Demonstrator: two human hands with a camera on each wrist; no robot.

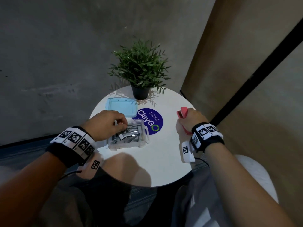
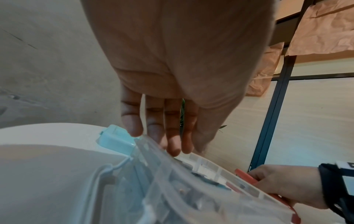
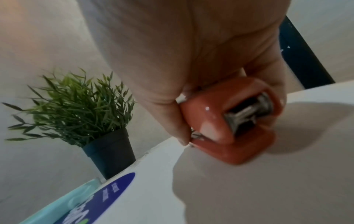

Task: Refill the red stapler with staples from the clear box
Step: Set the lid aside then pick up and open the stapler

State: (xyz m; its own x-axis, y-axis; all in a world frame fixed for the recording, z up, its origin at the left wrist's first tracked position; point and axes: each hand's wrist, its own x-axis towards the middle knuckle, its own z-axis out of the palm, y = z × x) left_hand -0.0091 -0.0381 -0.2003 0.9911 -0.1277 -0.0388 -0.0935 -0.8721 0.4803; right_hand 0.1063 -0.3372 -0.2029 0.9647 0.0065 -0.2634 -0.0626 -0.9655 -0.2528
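Observation:
A clear box [image 1: 126, 146] of metal staple strips [image 1: 131, 133] stands at the left front of the round white table [image 1: 164, 161]. My left hand [image 1: 122, 126] reaches down into it, with its fingertips [image 2: 173, 149] among the strips. No strip shows between the fingers. At the table's right edge my right hand [image 1: 188, 119] grips the red stapler [image 1: 182, 112] from above. The stapler [image 3: 229, 121] rests on the tabletop, its metal front end facing the wrist camera. In the left wrist view it [image 2: 245, 174] shows beyond the box wall [image 2: 172, 189].
The box's light blue lid [image 1: 122, 106] lies upside down behind the box. A potted plant [image 1: 141, 69] stands at the table's far edge. A round blue sticker [image 1: 150, 122] marks the middle. Walls close in behind and to the right.

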